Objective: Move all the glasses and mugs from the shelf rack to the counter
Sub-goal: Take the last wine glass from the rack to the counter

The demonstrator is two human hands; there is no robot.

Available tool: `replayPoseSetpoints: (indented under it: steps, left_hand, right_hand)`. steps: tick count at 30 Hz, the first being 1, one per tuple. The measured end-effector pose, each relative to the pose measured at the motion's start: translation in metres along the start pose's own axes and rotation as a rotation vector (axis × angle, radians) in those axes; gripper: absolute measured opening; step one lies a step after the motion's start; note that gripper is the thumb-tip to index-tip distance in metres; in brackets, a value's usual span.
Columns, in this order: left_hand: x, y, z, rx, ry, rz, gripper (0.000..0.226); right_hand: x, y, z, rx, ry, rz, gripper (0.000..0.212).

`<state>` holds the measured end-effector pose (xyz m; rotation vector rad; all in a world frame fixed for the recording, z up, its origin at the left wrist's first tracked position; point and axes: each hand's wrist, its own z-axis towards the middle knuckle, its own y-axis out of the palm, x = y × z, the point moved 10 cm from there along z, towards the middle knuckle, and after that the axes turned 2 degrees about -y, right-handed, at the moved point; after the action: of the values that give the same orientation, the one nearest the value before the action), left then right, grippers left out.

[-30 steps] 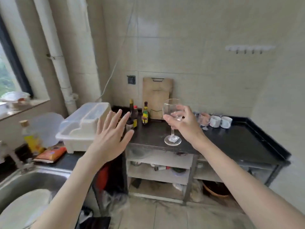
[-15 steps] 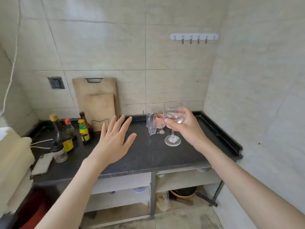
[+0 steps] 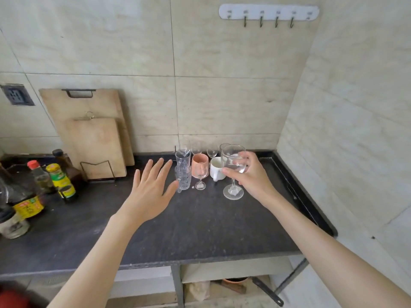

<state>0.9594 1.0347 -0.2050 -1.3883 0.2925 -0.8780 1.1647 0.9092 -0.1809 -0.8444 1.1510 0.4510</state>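
Observation:
My right hand (image 3: 251, 176) grips the bowl of a clear wine glass (image 3: 233, 172), whose foot hovers at or just above the dark counter (image 3: 200, 225). To its left a cluster stands near the back wall: a white mug (image 3: 215, 168), a pink cup (image 3: 200, 162), a small stemmed glass (image 3: 200, 177), stacked clear tumblers (image 3: 183, 172) and several more clear glasses behind. My left hand (image 3: 151, 192) floats over the counter with fingers spread, holding nothing, just left of the tumblers.
Two wooden cutting boards (image 3: 93, 138) lean on the wall at the left. Sauce bottles (image 3: 60, 181) crowd the counter's left end. A raised rim (image 3: 307, 196) runs along the counter's right edge beside the tiled wall. A hook rail (image 3: 269, 12) hangs above.
The view has swung right and closed in on the counter. My right hand has carried the wine glass over the counter, next to the cluster of glasses. My left hand stays spread.

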Motion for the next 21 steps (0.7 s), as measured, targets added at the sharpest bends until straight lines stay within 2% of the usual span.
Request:
replayPoseSetpoints:
  steps: [8, 16, 21]
  left_hand:
    - [-0.022, 0.099, 0.056, -0.181, -0.085, 0.027, 0.062]
    - [-0.079, 0.205, 0.107, -0.33, -0.125, 0.006, 0.06]
    - [-0.121, 0.267, 0.111, -0.419, -0.188, -0.007, 0.064]
  right_hand:
    - [0.087, 0.012, 0.073, -0.075, 0.15, -0.044, 0.061]
    - [0.178, 0.051, 0.132, -0.125, 0.309, -0.095, 0.064]
    - [0.23, 0.081, 0.16, -0.135, 0.372, -0.152, 0.065]
